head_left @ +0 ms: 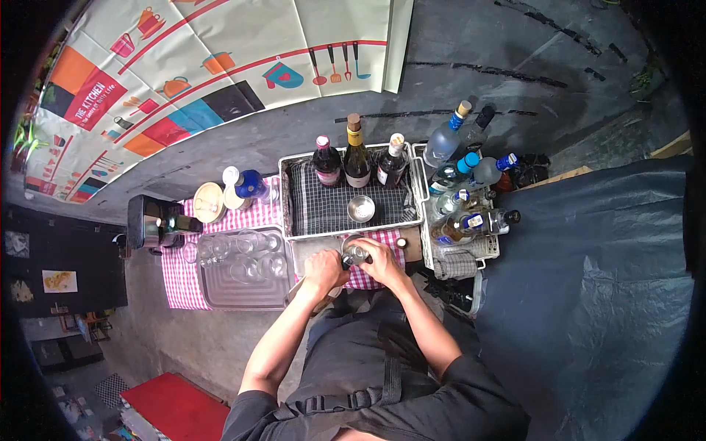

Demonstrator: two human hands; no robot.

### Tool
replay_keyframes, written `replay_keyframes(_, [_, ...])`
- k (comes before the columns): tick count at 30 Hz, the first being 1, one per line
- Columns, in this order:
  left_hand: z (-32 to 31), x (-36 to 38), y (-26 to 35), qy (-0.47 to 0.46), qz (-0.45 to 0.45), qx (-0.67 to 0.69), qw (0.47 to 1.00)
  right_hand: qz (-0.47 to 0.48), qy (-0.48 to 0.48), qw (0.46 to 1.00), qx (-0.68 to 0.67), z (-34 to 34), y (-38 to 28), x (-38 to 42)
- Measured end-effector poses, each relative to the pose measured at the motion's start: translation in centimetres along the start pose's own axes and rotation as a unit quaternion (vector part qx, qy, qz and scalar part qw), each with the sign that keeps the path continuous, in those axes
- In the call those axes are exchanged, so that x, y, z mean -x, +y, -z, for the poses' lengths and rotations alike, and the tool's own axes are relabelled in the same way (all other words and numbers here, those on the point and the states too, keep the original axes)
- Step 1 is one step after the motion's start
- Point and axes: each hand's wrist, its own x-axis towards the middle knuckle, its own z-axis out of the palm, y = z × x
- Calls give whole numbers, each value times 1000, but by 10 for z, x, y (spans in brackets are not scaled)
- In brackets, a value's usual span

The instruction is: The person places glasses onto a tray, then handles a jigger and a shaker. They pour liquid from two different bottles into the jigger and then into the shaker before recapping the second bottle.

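Observation:
My left hand (pixel 326 270) is closed, with a small dark piece showing at its fingertips that I cannot make out. My right hand (pixel 381 263) curves its fingers round a clear glass vessel (pixel 357 254), close against the left hand. Both hands are over a pink checked cloth (pixel 388 238) at the table's near edge. A small metal bowl (pixel 360 209) sits just beyond them in a white basket (pixel 283 202) lined with dark checked cloth. To the right of my right hand lies a small round cap or cork (pixel 401 242).
Three dark bottles (pixel 357 158) stand at the back of the basket. Several bottles crowd a white crate (pixel 482 250) on the right. Upturned-looking glasses (pixel 250 268) fill a clear tray (pixel 213 298) on the left, near a blue bottle (pixel 252 184) and a black appliance (pixel 143 220).

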Motion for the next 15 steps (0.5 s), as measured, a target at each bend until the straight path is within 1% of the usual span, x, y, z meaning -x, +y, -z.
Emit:
replay_keyframes(5, [-2, -3, -1, -19, 6, -6, 1000, 3, -7, 1000, 1, -1, 3, 0])
replay_keyframes(8, [-3, -2, -1, -5, 4, -7, 1000, 1, -10, 1000, 2, 0, 0, 0])
replay_keyframes(15, [0, -1, -1, -11, 7, -4, 1000, 1, -8, 1000, 2, 1, -2, 0])
